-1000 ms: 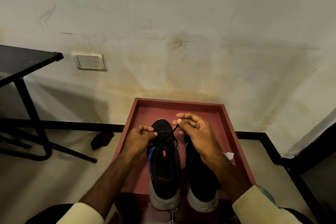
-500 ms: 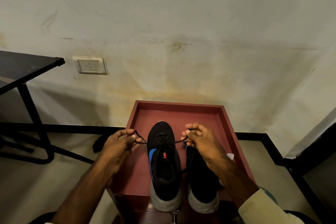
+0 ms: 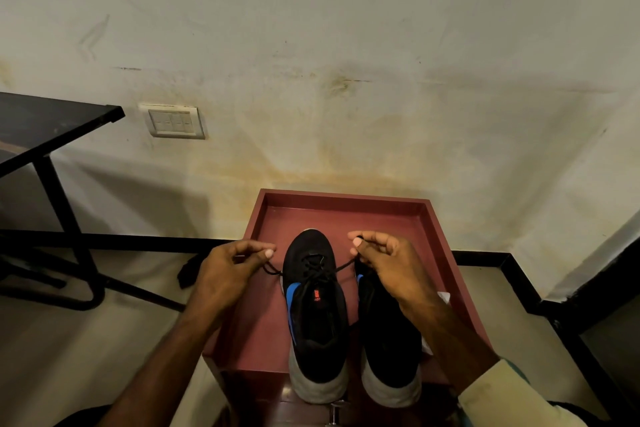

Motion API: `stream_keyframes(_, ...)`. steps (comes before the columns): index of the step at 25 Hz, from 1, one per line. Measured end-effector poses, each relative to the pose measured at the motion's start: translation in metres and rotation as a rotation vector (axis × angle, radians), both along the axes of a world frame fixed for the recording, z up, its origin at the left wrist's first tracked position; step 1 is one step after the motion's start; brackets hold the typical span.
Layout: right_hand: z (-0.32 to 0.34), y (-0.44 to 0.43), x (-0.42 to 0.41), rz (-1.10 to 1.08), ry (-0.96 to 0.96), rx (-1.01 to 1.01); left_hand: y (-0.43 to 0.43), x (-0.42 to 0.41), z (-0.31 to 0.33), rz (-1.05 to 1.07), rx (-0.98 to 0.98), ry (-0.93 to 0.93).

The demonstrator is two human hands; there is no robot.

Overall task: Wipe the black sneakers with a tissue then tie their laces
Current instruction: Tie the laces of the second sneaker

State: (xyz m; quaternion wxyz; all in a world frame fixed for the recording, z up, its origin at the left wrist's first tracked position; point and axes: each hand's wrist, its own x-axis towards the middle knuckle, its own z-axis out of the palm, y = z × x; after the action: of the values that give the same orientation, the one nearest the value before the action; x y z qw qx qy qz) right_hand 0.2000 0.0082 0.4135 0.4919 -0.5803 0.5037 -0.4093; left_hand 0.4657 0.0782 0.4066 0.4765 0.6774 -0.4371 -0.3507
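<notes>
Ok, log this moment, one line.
step: tying lace | left hand: pinches lace | right hand: pinches lace | sneaker: on tray

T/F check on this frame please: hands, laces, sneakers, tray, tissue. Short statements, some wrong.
1. The left hand and right hand each pinch a lace end of the left sneaker. True.
2. The right sneaker stands on bare floor. False: it stands in the red tray.
3. A white tissue lies in the tray, right of the sneakers. True.
4. The left sneaker has a finished bow. False: its ends stretch sideways, and no bow shows.
</notes>
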Motion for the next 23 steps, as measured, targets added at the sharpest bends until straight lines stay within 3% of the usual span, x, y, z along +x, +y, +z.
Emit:
stream_keyframes(6, -0.001, 0.010, 0.014, 0.095, 0.190, -0.239, -0.011, -0.013, 0.002, -0.148, 0.072, -0.150)
stream_keyframes(10, 0.002, 0.013, 0.015, 0.134, 0.173, -0.203, -0.010, -0.016, 0.008, -0.169, 0.066, 0.036)
stream_keyframes(12, 0.005, 0.015, 0.016, 0.132, 0.203, -0.162, -0.009, -0.018, 0.011, -0.175, 0.062, 0.018)
stream_keyframes(14, 0.007, 0.017, 0.014, 0.126, 0.414, -0.196, -0.007, -0.017, 0.008, -0.273, 0.120, -0.099)
stream_keyframes(17, 0.010, 0.027, 0.012, 0.288, 0.717, -0.230, 0.000, -0.034, 0.003, -0.509, 0.247, -0.252)
stream_keyframes(20, 0.001, 0.036, 0.027, 0.319, 1.015, -0.384, -0.003, -0.061, -0.012, -0.379, 0.157, -0.544)
stream_keyframes(23, -0.007, 0.034, 0.047, 0.241, 1.192, -0.374, -0.010, -0.077, -0.015, -0.239, 0.253, -0.800)
